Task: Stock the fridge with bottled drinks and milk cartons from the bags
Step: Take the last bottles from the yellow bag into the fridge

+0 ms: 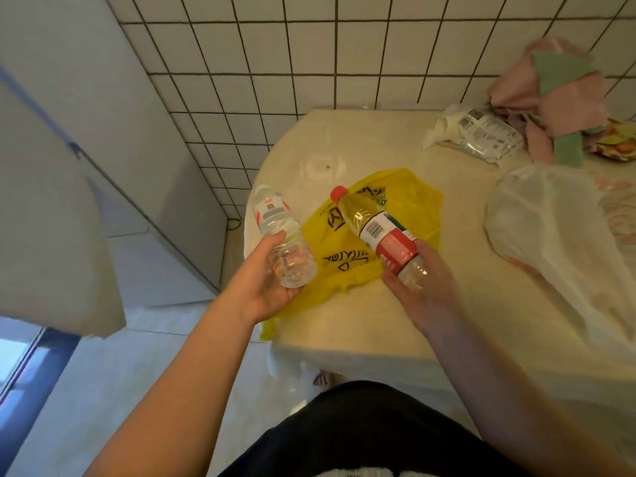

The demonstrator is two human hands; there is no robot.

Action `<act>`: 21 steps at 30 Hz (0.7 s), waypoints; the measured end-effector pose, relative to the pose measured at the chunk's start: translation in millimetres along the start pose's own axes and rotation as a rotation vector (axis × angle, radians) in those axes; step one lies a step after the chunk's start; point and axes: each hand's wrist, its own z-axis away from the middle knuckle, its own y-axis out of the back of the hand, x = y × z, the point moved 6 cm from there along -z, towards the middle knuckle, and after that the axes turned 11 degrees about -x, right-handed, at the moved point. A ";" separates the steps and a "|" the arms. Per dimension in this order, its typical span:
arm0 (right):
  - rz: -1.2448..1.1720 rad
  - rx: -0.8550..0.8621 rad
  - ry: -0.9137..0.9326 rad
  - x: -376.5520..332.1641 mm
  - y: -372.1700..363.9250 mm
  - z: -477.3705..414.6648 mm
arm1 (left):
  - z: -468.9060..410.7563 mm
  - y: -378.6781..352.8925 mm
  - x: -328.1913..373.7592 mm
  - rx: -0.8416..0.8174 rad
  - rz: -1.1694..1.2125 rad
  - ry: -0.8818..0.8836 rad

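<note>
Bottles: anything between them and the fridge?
No object in the gap. But the grey unit at left, likely the fridge, looks closed, and both hands are full: left hand grips the clear bottle, right hand the yellow bottle.

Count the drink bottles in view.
2: a water bottle in the left hand, a red-capped yellow drink bottle in the right hand, over the yellow bag. The white bag may hide more.
</note>
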 end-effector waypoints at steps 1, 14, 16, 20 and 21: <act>-0.045 -0.001 -0.040 4.3 -0.9 8.9 | 12.1 -4.0 -11.1 -0.005 0.004 -0.001; 0.047 -0.398 -0.458 105.2 -11.8 132.8 | 161.9 50.3 -143.0 0.102 0.001 -0.057; 0.121 -0.452 -0.443 120.8 -18.2 143.2 | 184.2 63.7 -153.2 0.126 -0.002 -0.077; 0.309 -0.532 -0.386 155.0 -44.1 154.4 | 227.4 89.3 -161.5 0.170 -0.015 -0.125; 0.374 -0.554 -0.373 165.4 -53.4 156.9 | 239.5 98.1 -160.1 0.193 -0.024 -0.143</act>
